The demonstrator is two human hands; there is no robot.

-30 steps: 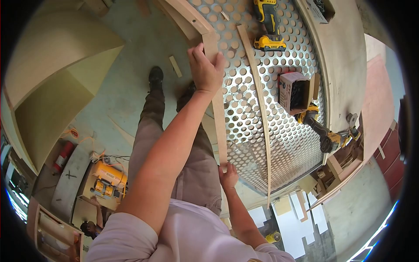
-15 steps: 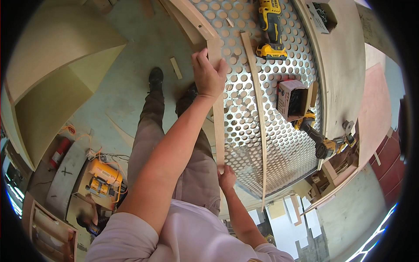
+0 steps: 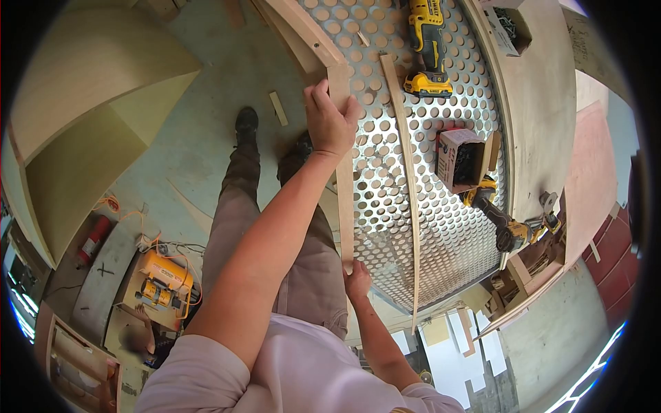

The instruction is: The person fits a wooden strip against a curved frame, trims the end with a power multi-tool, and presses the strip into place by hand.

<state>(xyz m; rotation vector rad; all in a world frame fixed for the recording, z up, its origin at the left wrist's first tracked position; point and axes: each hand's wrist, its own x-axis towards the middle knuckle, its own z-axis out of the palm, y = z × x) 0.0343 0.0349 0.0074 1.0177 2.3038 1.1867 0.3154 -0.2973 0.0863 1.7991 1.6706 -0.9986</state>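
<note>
A long, narrow wooden strip (image 3: pixel 346 206) runs along the near edge of a perforated metal sheet (image 3: pixel 458 255). My left hand (image 3: pixel 332 122) is closed around its far end, thumb on the sheet side and fingers over the outer side, where it meets an angled wooden edge piece (image 3: pixel 311 34). At the strip's near end, close to my body, my right hand (image 3: pixel 357 281) pinches it; some of those fingers are hidden. A second thin wooden strip (image 3: pixel 407 155) lies loose across the metal, apart from both hands.
On the sheet are a yellow-and-black cordless tool (image 3: pixel 431 51), an open box of dark fasteners (image 3: pixel 460 162) and an angle grinder (image 3: pixel 509 230). Another box of screws (image 3: pixel 506 29) stands on the plywood. A yellow compressor (image 3: pixel 165 272) and a person (image 3: pixel 160 344) are at lower left.
</note>
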